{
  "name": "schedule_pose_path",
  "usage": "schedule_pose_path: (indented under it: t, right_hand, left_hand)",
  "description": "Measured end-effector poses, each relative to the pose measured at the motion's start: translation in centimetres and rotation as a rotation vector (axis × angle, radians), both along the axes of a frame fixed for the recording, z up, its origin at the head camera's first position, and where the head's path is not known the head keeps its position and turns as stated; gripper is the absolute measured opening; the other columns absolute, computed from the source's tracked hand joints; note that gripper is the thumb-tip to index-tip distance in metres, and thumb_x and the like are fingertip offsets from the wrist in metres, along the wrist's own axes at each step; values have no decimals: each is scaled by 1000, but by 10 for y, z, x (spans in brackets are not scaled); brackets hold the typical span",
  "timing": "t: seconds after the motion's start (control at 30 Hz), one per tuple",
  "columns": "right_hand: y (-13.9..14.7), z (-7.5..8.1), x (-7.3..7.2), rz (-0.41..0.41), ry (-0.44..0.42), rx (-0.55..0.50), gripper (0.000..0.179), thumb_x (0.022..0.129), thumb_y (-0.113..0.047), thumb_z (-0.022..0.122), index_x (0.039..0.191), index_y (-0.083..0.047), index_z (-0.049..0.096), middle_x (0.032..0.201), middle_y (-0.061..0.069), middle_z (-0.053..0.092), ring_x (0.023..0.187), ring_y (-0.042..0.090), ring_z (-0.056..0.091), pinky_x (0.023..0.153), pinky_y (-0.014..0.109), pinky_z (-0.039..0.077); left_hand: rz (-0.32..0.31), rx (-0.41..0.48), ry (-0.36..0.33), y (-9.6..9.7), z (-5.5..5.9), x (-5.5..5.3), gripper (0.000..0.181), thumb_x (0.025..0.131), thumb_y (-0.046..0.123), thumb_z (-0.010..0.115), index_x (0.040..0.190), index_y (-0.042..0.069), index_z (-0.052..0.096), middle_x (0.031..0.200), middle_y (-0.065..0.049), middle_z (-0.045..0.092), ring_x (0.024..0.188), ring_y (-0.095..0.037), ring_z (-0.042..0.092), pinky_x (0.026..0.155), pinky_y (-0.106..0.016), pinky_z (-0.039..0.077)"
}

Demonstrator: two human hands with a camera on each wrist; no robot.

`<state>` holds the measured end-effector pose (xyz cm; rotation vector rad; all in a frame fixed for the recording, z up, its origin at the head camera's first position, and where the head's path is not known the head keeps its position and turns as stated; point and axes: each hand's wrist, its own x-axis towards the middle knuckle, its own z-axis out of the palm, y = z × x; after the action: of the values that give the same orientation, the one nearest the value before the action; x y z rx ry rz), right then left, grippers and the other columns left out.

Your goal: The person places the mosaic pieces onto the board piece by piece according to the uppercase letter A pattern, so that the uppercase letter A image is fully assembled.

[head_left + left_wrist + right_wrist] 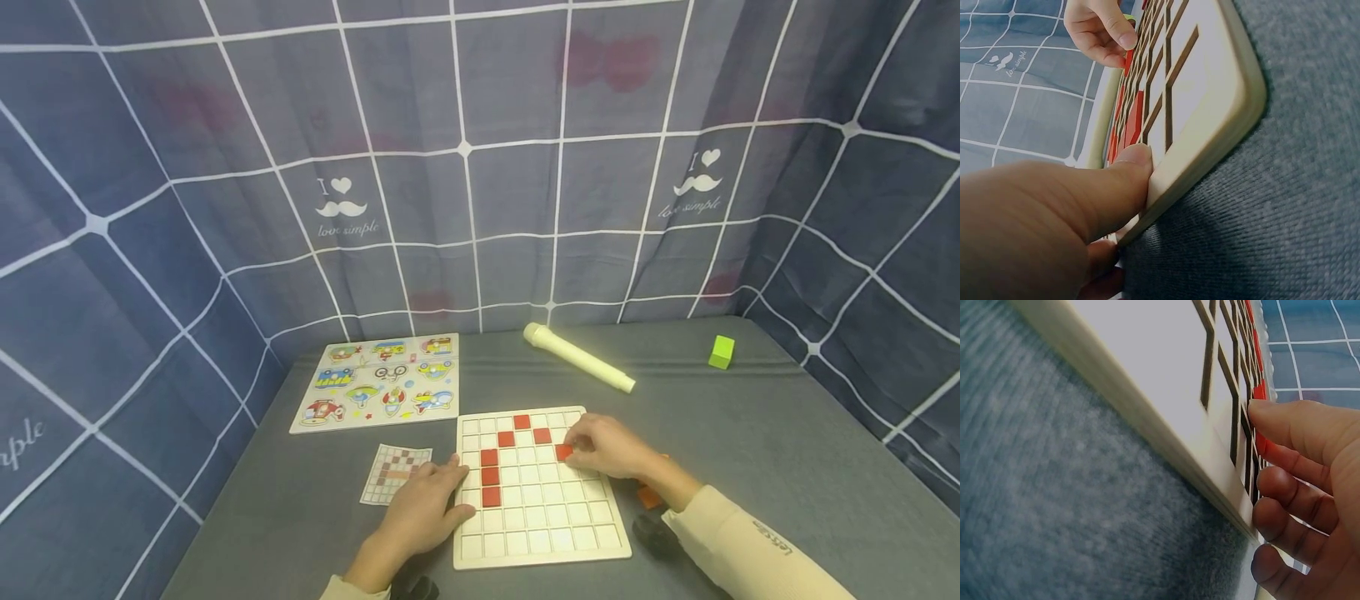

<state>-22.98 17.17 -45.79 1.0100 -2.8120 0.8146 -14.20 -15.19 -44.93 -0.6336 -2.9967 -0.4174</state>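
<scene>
A pale wooden grid board (pixel 543 517) lies flat on the dark cloth, with several red square tiles (pixel 490 476) set in its cells as a stepped line. My right hand (pixel 607 446) pinches another red tile (pixel 564 452) between thumb and index finger, over a cell near the board's right edge. In the right wrist view, its other fingers curl loosely beside the board. My left hand (pixel 427 504) rests at the board's left edge, its thumb (pixel 1125 165) pressing on the rim and its fingers touching the side. Beside that hand lies a small pattern card (pixel 377 492), partly covered by it.
A vehicle picture puzzle (pixel 375 421) lies at the back left. Behind the grid board is a cream rod (pixel 581 357) with a thicker end. At the back right stands a green block (pixel 722 352). Orange pieces (pixel 648 497) sit partly hidden beneath my right forearm. A checked curtain (pixel 510 208) surrounds the table.
</scene>
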Motion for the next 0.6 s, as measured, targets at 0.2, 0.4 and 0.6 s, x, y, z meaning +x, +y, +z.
schedule_pose_path:
  t: [0.2,0.4,0.6]
  right_hand:
    - [0,-1,0,-3,-3,-1,20,81,-24,78,96,-11,72,86,-5,63,77,3,52,67,22,47]
    - [-2,-2,1,-19,-6,1,18,81,-21,77,95,-12,71,90,-5,64,80,4,54,70,22,48]
    - [-2,-1,2,-23,-17,-7,18,81,-19,77,96,-11,71,90,-4,64,79,4,53,69,22,47]
  left_hand:
    - [5,-5,-2,0,-2,-2,55,88,43,70,132,11,61,125,-6,69,109,-24,61,88,-45,54]
    - [8,-1,-17,0,-3,-1,56,87,43,69,132,11,61,126,-8,68,111,-26,61,89,-46,54]
    - [6,-4,-9,0,-3,-1,56,87,44,69,132,11,61,126,-7,68,111,-26,61,89,-46,55]
